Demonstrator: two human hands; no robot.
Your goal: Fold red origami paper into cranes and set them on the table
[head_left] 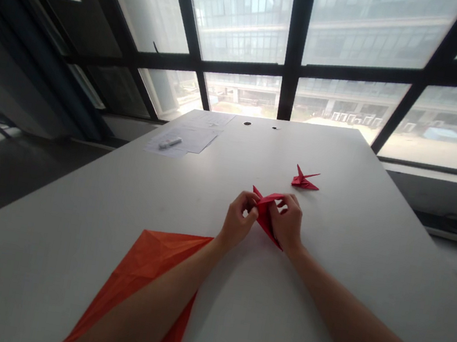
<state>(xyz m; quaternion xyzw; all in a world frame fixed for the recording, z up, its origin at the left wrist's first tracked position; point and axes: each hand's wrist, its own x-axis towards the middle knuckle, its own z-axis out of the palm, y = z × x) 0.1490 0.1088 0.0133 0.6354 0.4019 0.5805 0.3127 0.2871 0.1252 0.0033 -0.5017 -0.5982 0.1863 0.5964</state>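
Note:
Between my two hands is a red folded paper, held just above the white table. My left hand pinches its left side between thumb and fingers. On the other side, my right hand grips the paper, with thumb and fingertips partly tucked behind a raised flap. One pointed tip sticks up at the upper left and another points down to the right. Beyond my right hand stands a finished-looking red origami crane. A creased orange paper sheet lies under my left forearm, which covers part of it.
The white table reaches toward the windows. Printed paper sheets lie at its far left, with a whitish tube-like object on them. Two small round holes show near the far edge. A dark curtain hangs at the left.

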